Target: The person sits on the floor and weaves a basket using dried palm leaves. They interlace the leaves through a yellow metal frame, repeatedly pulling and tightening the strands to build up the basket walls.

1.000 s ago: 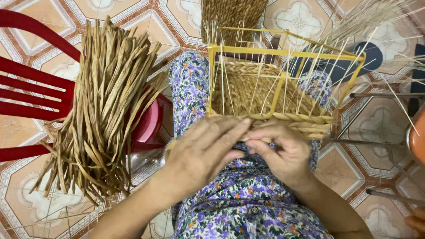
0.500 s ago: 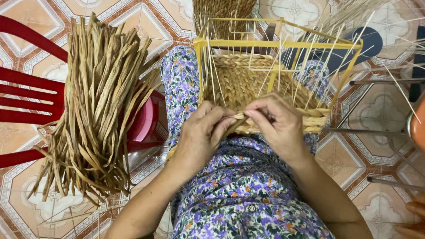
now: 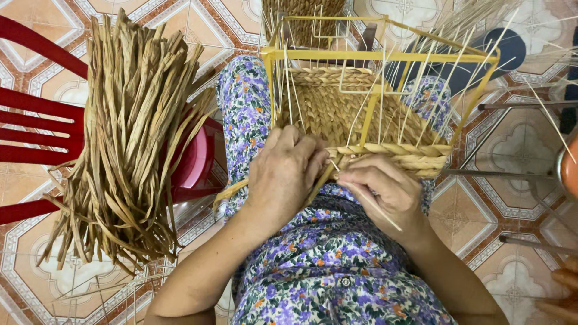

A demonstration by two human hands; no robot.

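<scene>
Pinching a flat strand at the near edge of the basket, the left hand has its fingers curled and pressed together over the fibre, thumb side turned toward the weave. Just to its right, almost touching it, the right hand is closed in a pinch on the same working point, with a thin pale stake running out under its fingers toward the lap. Both hands sit against the braided rim, which lies directly beyond the knuckles; past that rises the yellow wire frame with upright stakes standing along it. The step looks to be one of tucking and twisting the strand around a stake — doing it well probably means keeping the strand taut and flat between both pinches, seating it snug against the row already laid, and not letting the stake bend out of line. Well to the left of the left hand, a thick bundle of dried fibre rests across a red chair — spare strands within reach. Patterned floor tiles lie beneath.
</scene>
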